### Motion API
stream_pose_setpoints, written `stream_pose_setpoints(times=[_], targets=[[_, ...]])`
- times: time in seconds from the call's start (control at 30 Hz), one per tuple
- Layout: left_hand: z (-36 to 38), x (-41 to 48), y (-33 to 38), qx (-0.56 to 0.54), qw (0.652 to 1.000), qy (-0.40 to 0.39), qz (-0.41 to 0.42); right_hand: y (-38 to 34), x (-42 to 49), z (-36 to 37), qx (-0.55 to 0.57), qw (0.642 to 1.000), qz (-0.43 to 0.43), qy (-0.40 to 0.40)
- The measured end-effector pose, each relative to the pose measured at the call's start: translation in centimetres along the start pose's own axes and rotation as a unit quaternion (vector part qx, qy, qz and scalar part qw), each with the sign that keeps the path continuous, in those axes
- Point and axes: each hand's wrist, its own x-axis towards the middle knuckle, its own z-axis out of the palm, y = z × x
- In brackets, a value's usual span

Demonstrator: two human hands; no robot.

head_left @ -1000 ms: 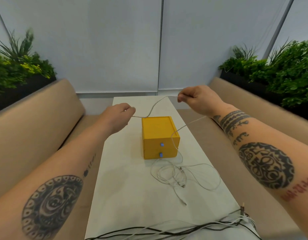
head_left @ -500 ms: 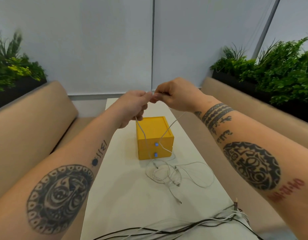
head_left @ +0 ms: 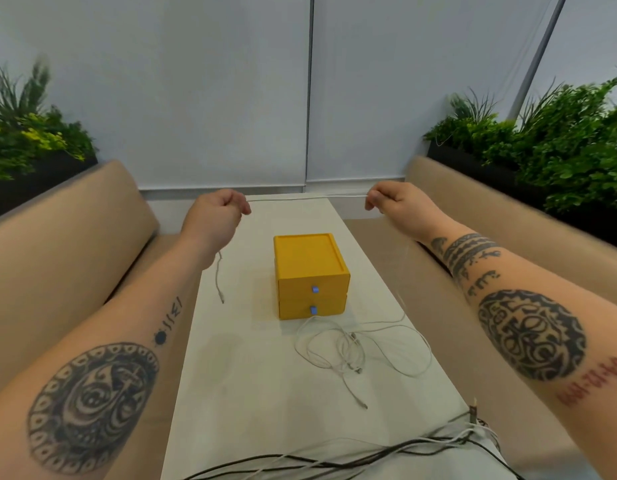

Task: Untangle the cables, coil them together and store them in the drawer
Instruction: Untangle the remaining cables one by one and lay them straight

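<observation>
A thin white cable (head_left: 305, 198) is stretched taut between my two raised hands above the far end of the white table (head_left: 251, 375). My left hand (head_left: 215, 216) pinches it, and its plug end (head_left: 219, 289) dangles below that hand. My right hand (head_left: 392, 206) pinches the other side; from there the cable trails down to a loose white tangle (head_left: 352, 348) on the table. A yellow two-drawer box (head_left: 310, 275) with blue knobs stands shut just behind the tangle.
A bundle of black and white cables (head_left: 386, 452) lies across the table's near edge. Beige sofa cushions (head_left: 57, 237) flank the narrow table on both sides. Planters with green plants (head_left: 560, 140) stand behind the sofas.
My hands met above the box half a second ago and have since pulled wide apart, drawing the cable straight. The plug end now hangs free under my left hand.
</observation>
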Motion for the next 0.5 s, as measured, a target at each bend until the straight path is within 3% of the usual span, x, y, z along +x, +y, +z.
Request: stream_pose_setpoints(times=[0.1,0.2,0.4,0.5], targets=[[0.3,-0.6,-0.3,0.014,0.998,-0.051,-0.02,-1.5,0.0,1.0,0.025,1.0,-0.008,0.006],[1.5,-1.2,1.3,0.092,0.992,-0.081,0.032,-3.3,0.4,1.6,0.034,0.999,-0.029,0.001],[4.8,-2.1,6.5,-0.024,0.989,-0.131,0.07,-7.7,1.9,3.1,0.014,0.996,-0.077,-0.032],[4.3,-1.5,6.6,0.087,0.987,-0.092,0.104,-7.8,2.0,2.8,0.003,0.995,-0.068,-0.071]])
